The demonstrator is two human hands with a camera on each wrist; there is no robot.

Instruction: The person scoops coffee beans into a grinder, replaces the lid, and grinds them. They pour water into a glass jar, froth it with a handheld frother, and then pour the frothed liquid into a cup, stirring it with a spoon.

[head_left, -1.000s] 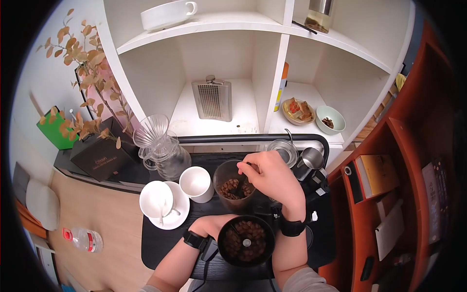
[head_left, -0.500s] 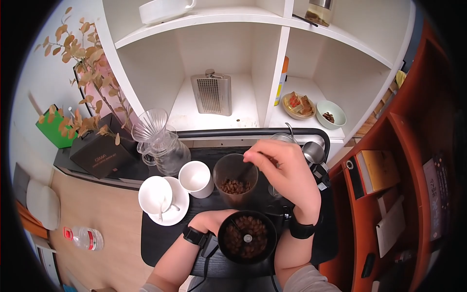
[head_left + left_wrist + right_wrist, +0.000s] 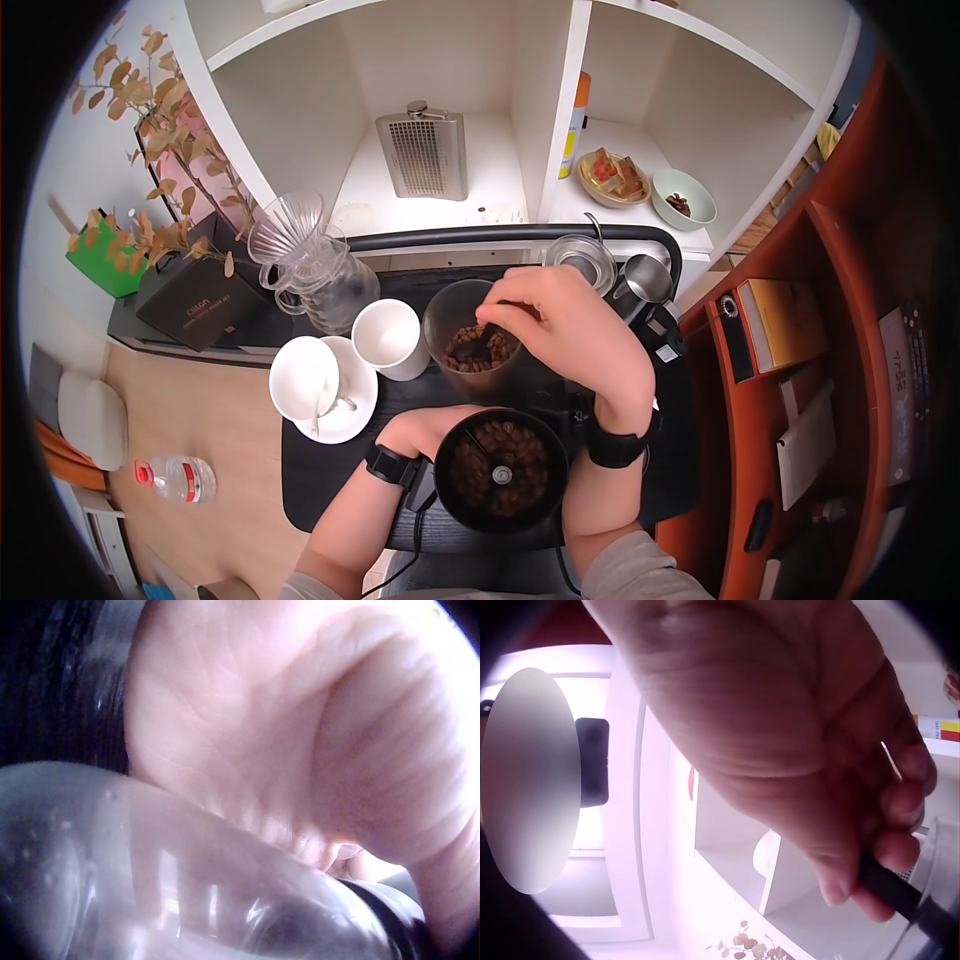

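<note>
My right hand [image 3: 575, 325] pinches the black handle [image 3: 889, 887] of a scoop between thumb and fingers. The scoop [image 3: 500, 345] reaches down into a clear canister [image 3: 440, 325] with brown coffee beans [image 3: 465, 350] at its bottom. Nearer to me stands a coffee grinder [image 3: 445, 500], its round black bowl part-filled with beans around a metal centre piece. My left hand [image 3: 430, 430] holds the grinder from its far left side, the fingers hidden behind the bowl. In the left wrist view the palm [image 3: 225, 712] lies close along a clear rounded surface.
Left of the canister are a white cup [image 3: 390, 340] and another cup on a saucer [image 3: 350, 425] with a spoon. Behind them stands a glass dripper on a carafe [image 3: 335, 290]. A metal pitcher [image 3: 648, 280] is at back right, beside the tray's black rail [image 3: 470, 235].
The head view has tilted down, so things sit higher in it. My right hand lifted a little, then lowered the scoop back among the canister's beans. My left hand stays at the grinder.
</note>
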